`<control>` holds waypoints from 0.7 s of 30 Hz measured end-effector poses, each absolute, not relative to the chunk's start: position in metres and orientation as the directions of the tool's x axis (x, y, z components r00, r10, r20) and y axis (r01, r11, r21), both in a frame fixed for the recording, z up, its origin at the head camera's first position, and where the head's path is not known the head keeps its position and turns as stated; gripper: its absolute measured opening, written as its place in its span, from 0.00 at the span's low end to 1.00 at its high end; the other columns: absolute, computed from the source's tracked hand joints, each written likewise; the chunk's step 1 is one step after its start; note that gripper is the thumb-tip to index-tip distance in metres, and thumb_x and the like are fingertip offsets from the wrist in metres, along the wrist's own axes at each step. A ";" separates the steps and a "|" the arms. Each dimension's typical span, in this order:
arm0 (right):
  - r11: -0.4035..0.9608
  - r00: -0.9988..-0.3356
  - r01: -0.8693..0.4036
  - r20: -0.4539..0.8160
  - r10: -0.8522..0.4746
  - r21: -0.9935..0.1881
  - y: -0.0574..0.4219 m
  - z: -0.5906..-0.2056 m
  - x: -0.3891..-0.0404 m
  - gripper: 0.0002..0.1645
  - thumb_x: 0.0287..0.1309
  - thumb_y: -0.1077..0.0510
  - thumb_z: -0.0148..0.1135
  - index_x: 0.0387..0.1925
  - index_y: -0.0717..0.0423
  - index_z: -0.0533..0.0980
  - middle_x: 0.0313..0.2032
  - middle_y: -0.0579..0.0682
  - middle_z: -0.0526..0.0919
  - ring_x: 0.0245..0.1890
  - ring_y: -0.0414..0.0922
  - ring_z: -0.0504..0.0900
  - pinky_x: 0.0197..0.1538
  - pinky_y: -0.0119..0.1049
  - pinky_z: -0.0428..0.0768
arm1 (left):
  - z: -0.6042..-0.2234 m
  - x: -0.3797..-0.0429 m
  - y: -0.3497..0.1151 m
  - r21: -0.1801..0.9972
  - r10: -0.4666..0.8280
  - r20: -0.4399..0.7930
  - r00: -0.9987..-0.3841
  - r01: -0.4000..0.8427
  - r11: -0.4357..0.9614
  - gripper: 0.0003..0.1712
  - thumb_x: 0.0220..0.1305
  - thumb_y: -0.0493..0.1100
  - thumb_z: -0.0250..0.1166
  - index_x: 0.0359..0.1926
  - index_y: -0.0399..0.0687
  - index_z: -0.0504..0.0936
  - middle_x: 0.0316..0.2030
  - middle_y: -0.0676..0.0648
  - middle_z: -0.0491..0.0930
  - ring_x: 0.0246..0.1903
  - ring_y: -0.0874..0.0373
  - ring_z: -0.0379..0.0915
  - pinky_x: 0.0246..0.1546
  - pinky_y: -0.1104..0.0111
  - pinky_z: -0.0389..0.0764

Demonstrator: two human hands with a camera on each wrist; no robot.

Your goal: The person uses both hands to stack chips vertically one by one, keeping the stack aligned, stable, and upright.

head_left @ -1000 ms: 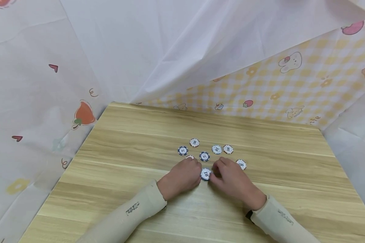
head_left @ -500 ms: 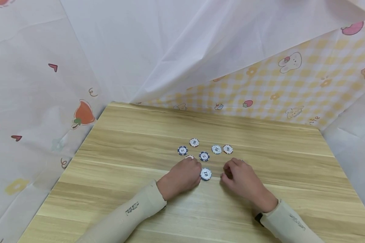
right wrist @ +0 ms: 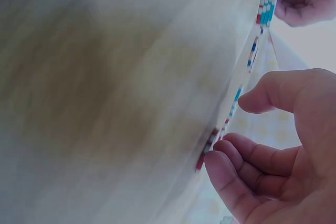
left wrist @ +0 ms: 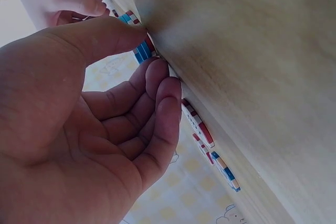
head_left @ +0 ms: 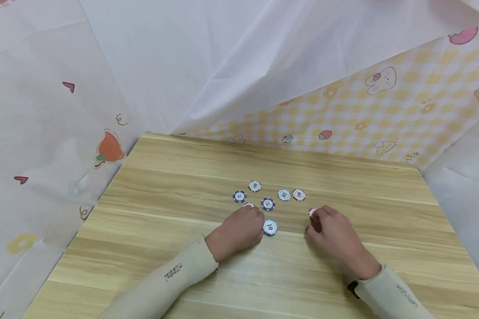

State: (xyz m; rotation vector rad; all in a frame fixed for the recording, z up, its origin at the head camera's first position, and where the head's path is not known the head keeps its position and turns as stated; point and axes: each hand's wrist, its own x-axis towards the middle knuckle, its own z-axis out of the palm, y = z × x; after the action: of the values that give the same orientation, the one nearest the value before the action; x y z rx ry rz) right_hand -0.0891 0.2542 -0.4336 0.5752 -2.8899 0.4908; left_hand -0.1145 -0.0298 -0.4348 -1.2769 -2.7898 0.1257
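Eight chips on counter (head_left: pixel 163 186): left hand (head_left: pixel 236 232) steadies stack (head_left: pixel 269 227); right hand (head_left: pixel 335 232) pinches one chip (head_left: pixel 312 212).

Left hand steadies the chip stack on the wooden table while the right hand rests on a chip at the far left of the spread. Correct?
Not quite: the right hand is at a chip on the spread's right side, as the head view shows. The left hand does steady the stack on the table.

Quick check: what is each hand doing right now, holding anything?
Left hand: fingers curled, thumb and fingers pinch the small stack of chips.
Right hand: fingertips touch a red-edged chip on the table; a closed grip cannot be told.
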 end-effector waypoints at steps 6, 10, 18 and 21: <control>0.890 -0.931 -0.355 0.195 -0.309 -0.286 0.267 -0.431 -0.094 0.15 0.57 0.61 0.77 0.39 0.69 0.84 0.35 0.52 0.84 0.32 0.46 0.83 0.36 0.47 0.85 | -0.434 -0.115 -0.029 -0.104 0.757 0.022 -0.654 0.751 0.652 0.16 0.76 0.50 0.68 0.38 0.40 0.87 0.33 0.47 0.85 0.38 0.54 0.82 0.49 0.63 0.81; 0.905 -0.946 -0.322 0.144 -0.292 -0.280 0.273 -0.433 -0.098 0.17 0.57 0.59 0.78 0.40 0.69 0.83 0.34 0.52 0.82 0.31 0.46 0.80 0.36 0.46 0.83 | -0.433 -0.115 -0.029 -0.093 0.755 0.018 -0.655 0.751 0.654 0.16 0.76 0.49 0.68 0.38 0.40 0.87 0.33 0.47 0.85 0.38 0.54 0.82 0.49 0.63 0.81; 0.904 -0.953 -0.300 0.132 -0.272 -0.306 0.276 -0.437 -0.104 0.18 0.56 0.55 0.81 0.37 0.65 0.84 0.33 0.48 0.81 0.30 0.44 0.80 0.36 0.47 0.82 | -0.433 -0.115 -0.030 -0.080 0.756 0.018 -0.655 0.753 0.654 0.15 0.76 0.48 0.67 0.38 0.40 0.87 0.33 0.47 0.85 0.37 0.54 0.82 0.49 0.63 0.81; 0.904 -0.956 -0.292 0.137 -0.261 -0.313 0.277 -0.438 -0.107 0.17 0.57 0.54 0.80 0.36 0.64 0.84 0.34 0.49 0.81 0.30 0.44 0.80 0.36 0.46 0.82 | -0.433 -0.115 -0.030 -0.073 0.756 0.015 -0.655 0.753 0.654 0.15 0.76 0.48 0.67 0.38 0.40 0.87 0.33 0.47 0.85 0.37 0.54 0.82 0.49 0.63 0.81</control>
State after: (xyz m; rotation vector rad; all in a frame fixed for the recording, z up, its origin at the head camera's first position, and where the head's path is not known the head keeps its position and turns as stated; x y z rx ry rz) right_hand -0.1067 0.2770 -0.4382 0.4329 -2.9757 0.5112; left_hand -0.1149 -0.0299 -0.4326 -1.2861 -2.8169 0.0931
